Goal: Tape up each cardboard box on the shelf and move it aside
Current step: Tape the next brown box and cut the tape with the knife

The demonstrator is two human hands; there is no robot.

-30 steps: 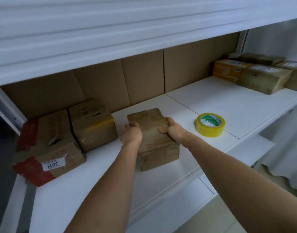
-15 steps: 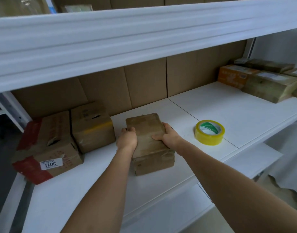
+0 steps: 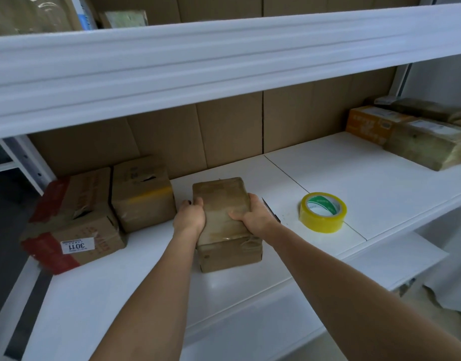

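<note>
**Cardboard box held at both sides on the white shelf**

Cardboard box, small and wrapped in glossy clear tape, sits on the white shelf near its front edge, roughly in the middle. The left hand grips its left side with the fingers curled over the top edge; the right hand grips the right side, thumb lying across the top. String shows at the near right corner of the box.

Just left of it stands a taller brown box with a torn slot in its top, and beside that a larger box with red tape bearing a white label. A roll of yellow tape lies flat on the shelf to the right, apart from the held box. More parcels are stacked at the far right end.
</note>
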